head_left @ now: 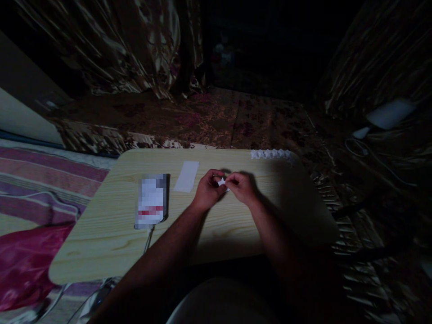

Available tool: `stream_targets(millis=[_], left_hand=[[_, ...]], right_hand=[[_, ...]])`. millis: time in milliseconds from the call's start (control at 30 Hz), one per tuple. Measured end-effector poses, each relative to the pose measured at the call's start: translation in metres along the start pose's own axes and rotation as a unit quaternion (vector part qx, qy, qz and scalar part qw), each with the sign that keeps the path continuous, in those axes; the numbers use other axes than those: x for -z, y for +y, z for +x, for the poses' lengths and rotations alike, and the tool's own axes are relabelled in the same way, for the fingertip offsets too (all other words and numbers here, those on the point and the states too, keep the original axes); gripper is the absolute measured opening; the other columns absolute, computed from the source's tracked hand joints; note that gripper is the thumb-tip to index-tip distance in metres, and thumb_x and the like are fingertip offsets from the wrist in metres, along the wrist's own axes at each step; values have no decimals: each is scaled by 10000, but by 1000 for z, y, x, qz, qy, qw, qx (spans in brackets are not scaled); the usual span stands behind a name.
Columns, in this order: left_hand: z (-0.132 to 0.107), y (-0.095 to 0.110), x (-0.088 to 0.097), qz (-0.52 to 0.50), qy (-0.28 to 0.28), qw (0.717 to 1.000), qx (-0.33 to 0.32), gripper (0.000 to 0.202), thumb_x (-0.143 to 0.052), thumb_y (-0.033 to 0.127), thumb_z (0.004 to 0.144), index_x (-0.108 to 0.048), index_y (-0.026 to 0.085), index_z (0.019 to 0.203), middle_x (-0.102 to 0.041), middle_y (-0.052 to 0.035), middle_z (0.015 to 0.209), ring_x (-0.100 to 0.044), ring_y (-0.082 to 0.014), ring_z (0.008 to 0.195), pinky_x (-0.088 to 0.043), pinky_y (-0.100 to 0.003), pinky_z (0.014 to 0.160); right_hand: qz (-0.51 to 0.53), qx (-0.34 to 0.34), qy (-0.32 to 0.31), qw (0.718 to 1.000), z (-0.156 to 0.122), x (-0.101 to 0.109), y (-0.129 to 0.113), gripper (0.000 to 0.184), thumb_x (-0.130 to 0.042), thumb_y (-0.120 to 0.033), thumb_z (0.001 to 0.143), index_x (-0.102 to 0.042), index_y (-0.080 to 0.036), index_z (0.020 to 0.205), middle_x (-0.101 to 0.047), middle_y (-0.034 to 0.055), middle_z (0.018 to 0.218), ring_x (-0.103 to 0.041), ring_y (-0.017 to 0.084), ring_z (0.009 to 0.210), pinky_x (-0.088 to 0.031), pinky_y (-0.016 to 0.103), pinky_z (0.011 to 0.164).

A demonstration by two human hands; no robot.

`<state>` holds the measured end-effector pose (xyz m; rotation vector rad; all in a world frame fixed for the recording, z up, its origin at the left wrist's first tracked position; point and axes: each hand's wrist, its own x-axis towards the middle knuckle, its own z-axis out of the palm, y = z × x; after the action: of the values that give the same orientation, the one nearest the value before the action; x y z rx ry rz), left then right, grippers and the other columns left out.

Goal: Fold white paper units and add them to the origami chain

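Observation:
Over the middle of the wooden table, my left hand (pixel 208 190) and my right hand (pixel 243 185) meet around a small white paper star (pixel 222 182). Fingers of both hands are closed on it, pinching it from either side, and they cover part of it. Left of my hands lies a flat stack or strip of white paper (pixel 186 176). A row of several white paper stars (pixel 270 154) stands along the table's far right edge.
A phone (pixel 150 200) with a blurred screen lies on the left of the table (pixel 97 234), a cable (pixel 148 238) running from its near end. A pink bag (pixel 30 265) sits on the striped cover at left. Patterned curtains (pixel 148 45) hang behind.

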<state>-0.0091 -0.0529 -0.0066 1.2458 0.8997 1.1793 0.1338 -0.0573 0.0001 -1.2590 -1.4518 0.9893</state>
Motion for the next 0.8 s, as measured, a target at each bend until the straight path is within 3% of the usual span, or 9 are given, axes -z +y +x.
stream_targets(millis=[367,600,700,800], left_hand=[[-1,-4,-1,60,13,997,-42,377,-718,156,642,-567,196,984,-560,14,735,-526,-111,651,-405,-232,612],[1,-9,-1,89,-6,995,-50,349,-720,181,664,-581,186,984,-593,0,758,-548,-117,673,-423,-237,633],[2,-7,0,74,-3,996,-48,306,-712,194,680,-596,176,963,-589,1,745,-553,-116,669,-430,-236,627],[2,-3,0,29,21,999,-40,293,-703,193,689,-599,174,963,-588,1,762,-554,-110,668,-438,-233,616]], right_hand=[[5,-1,14,1000,0,-3,2,77,-574,-224,697,-626,-171,717,-633,-3,708,-559,123,665,-430,240,649],[-3,-4,20,1000,2,-2,3,77,-585,-227,693,-630,-165,683,-622,-9,661,-539,112,619,-420,231,606],[15,-7,26,1000,3,-2,4,98,-596,-259,701,-626,-166,695,-631,2,677,-557,123,639,-439,242,623],[59,-18,41,997,4,-1,8,176,-617,-306,706,-621,-172,819,-645,13,739,-582,137,670,-457,252,626]])
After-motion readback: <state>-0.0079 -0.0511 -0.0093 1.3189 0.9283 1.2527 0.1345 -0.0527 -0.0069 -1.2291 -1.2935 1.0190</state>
